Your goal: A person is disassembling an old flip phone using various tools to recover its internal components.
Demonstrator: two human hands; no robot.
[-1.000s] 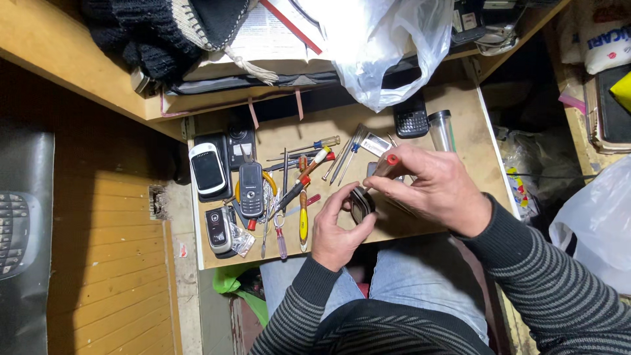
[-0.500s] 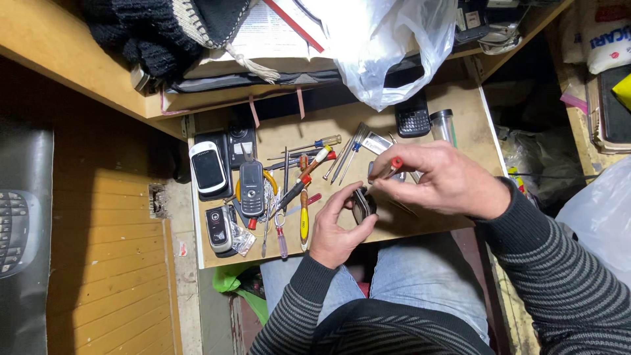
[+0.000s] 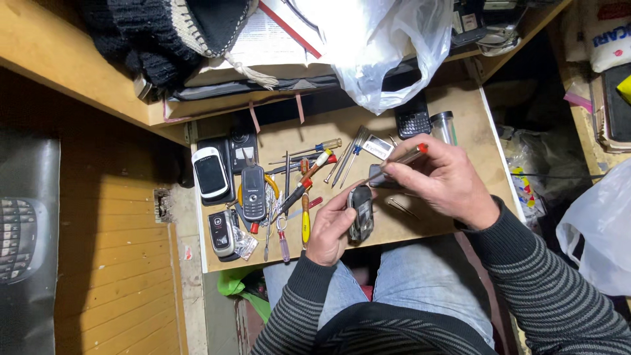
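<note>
Partly, the left hand (image 3: 332, 230) hides the phone (image 3: 361, 212).

matt wooden board (image 3: 460, 118), glossy plastic bag (image 3: 388, 46)

Both arms wear a long-sleeved knit sweater, dark grey with thin lighter grey stripes running around the sleeves; each sleeve ends in a ribbed cuff at the wrist; the same striped knit covers the chest at the near edge of the view; the legs wear light blue jeans, faded over the thighs; the left hand (image 3: 335, 227) and right hand (image 3: 442, 181) are bare, without gloves, rings or a watch in sight.
</note>
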